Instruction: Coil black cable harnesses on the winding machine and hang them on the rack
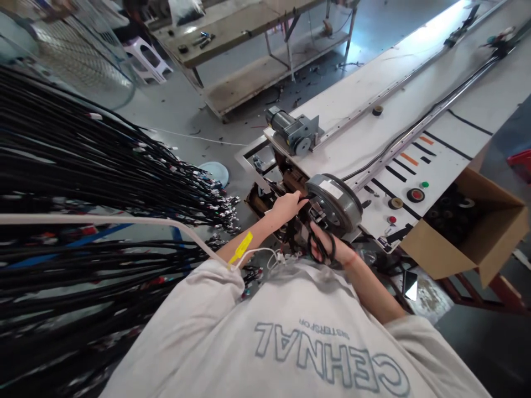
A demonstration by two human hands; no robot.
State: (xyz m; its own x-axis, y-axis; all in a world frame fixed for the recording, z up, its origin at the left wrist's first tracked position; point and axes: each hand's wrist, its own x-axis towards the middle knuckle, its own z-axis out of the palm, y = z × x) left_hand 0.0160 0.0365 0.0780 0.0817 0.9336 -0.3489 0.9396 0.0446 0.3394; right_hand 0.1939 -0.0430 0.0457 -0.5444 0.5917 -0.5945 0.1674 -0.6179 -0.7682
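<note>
Your left hand (286, 205) reaches out to the machine, fingers touching the dark part just beside the round gray wheel (335, 202). You can't tell if those fingers pinch anything. Your right hand (332, 249) sits just under the wheel, closed on black scissors (318, 243), with fingers through the loops. The wheel sits at the near end of the long white table (373, 110). A big bunch of black cables (103, 182) hangs on your left. A brown box (473, 232) sits on your right.

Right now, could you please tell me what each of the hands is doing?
Left hand: fingers reaching to the grey round machine head, grip unclear.
Right hand: closed on black scissors.
</note>
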